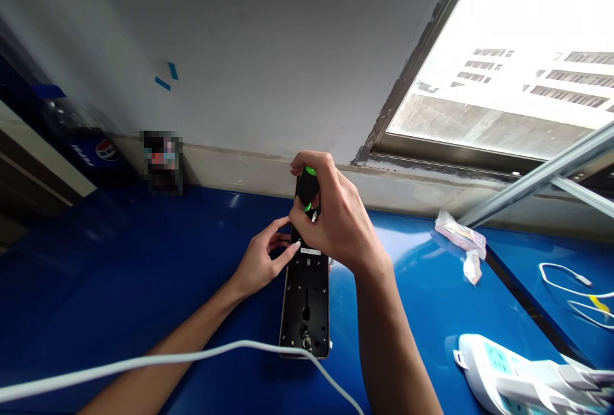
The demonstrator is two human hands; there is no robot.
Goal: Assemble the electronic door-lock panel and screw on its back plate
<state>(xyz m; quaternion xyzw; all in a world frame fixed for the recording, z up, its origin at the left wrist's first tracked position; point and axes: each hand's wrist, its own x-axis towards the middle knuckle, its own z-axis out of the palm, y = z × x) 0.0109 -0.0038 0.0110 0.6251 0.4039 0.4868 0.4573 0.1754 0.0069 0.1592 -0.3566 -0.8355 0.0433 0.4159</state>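
A long black panel (314,277) lies on the blue table, its long side running away from me. It has several small screws and holes, a white label strip, a keyhole-shaped slot and a metal fitting near its close end. My right hand (330,210) is wrapped round a screwdriver (308,186) with a black and green handle, held upright over the panel's far part. The screwdriver's tip is mostly hidden by the fingers. My left hand (268,252) grips the panel's left edge, with the thumb on its top face and the fingers along its side.
A white cable (240,344) crosses in front, over my left forearm. A white power strip (480,364) with plugs sits at the lower right. Crumpled packaging (460,236) lies at right, near a metal frame (527,178). A Pepsi bottle (91,146) stands far left by the wall.
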